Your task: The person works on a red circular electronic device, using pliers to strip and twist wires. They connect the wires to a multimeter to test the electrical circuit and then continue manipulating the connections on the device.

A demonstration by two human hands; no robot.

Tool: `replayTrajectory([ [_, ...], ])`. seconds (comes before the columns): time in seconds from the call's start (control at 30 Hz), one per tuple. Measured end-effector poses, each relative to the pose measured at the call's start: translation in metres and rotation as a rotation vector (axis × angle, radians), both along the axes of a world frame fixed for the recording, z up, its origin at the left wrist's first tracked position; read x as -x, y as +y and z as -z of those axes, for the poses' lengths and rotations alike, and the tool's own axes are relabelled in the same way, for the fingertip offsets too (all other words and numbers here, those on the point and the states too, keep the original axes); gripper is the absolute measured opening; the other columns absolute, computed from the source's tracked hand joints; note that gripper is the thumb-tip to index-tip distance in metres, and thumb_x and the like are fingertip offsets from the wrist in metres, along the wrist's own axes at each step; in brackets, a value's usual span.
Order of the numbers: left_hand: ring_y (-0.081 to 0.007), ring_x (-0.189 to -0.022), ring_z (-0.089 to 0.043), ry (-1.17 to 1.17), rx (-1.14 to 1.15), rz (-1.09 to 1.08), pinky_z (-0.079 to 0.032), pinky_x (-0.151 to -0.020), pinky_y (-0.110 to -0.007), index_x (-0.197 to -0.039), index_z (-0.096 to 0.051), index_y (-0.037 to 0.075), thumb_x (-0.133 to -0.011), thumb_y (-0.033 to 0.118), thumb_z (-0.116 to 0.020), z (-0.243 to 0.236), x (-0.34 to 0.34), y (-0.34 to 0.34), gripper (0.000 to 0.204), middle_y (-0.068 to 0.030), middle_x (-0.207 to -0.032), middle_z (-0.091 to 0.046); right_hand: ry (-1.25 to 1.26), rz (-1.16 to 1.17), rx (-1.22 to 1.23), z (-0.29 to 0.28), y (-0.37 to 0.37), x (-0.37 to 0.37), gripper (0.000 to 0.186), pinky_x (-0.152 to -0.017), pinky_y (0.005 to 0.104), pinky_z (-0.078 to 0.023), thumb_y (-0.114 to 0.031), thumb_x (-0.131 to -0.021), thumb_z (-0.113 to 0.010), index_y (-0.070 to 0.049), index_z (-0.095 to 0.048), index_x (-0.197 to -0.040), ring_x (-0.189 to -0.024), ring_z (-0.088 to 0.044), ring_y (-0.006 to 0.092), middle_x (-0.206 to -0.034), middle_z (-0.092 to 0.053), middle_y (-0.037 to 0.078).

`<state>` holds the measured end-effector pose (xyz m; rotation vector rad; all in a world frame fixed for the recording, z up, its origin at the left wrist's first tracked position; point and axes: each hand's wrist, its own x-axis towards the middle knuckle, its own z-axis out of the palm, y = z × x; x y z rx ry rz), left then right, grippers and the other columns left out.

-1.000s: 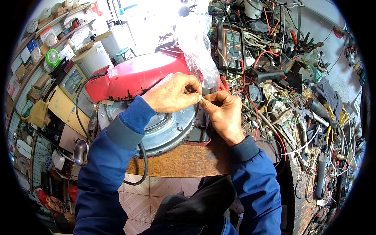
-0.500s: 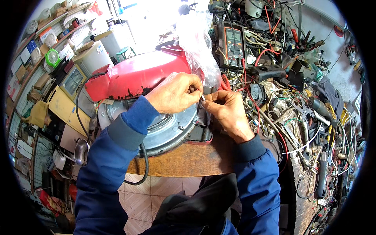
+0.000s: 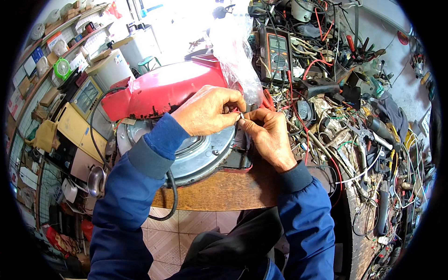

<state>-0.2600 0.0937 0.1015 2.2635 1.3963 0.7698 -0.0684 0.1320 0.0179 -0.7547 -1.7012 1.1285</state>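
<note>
My left hand (image 3: pixel 211 111) is closed in a pinch above the right part of a round grey metal disc (image 3: pixel 193 161). Facing it, my right hand (image 3: pixel 269 136) pinches too, thumb against forefinger. Between the fingertips, which nearly meet, shows a tiny pale piece (image 3: pixel 241 115) with a bit of red at the left fingers; it is too small to name. The disc belongs to an appliance whose glossy red housing (image 3: pixel 163 88) lies behind my left hand. A black cable (image 3: pixel 174 193) curves down from the disc over the table edge.
The wooden tabletop (image 3: pixel 210 190) carries the appliance. To the right, a heap of wires, tools and parts (image 3: pixel 340 135) covers the bench. A multimeter (image 3: pixel 276 53) stands at the back beside a clear plastic bag (image 3: pixel 240 56). Loaded shelves (image 3: pixel 51 42) line the left side.
My right hand has tilted slightly and its wrist has shifted a little left and down. My left fingers have lifted slightly, and some red now shows between the fingertips.
</note>
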Motion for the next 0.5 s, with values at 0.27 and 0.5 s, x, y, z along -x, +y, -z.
replayTrajectory([
  [0.27,-0.0253,-0.074,-0.072,0.019,-0.073,-0.038,-0.054,-0.069,-0.037,-0.101,-0.074,0.001,-0.086,0.008,-0.072,0.001,-0.001,0.001,0.017,-0.0173,-0.082,-0.073,-0.01,0.065,-0.039,-0.002,-0.004,0.002,0.016,-0.064,0.0346,-0.051,-0.009,-0.093,-0.073,0.006,-0.074,-0.094,-0.069,-0.065,0.0149,-0.075,-0.07,0.012],
  [0.5,-0.0099,-0.084,-0.066,-0.091,0.07,-0.015,-0.054,-0.072,-0.029,-0.108,-0.074,0.0,-0.092,0.0,-0.071,0.008,-0.001,0.003,0.016,-0.0052,-0.088,-0.071,0.055,-0.035,0.064,-0.006,0.0,-0.002,0.015,-0.062,0.0289,-0.049,-0.008,-0.093,-0.074,0.006,-0.075,-0.096,-0.069,-0.06,0.0077,-0.075,-0.07,0.005],
])
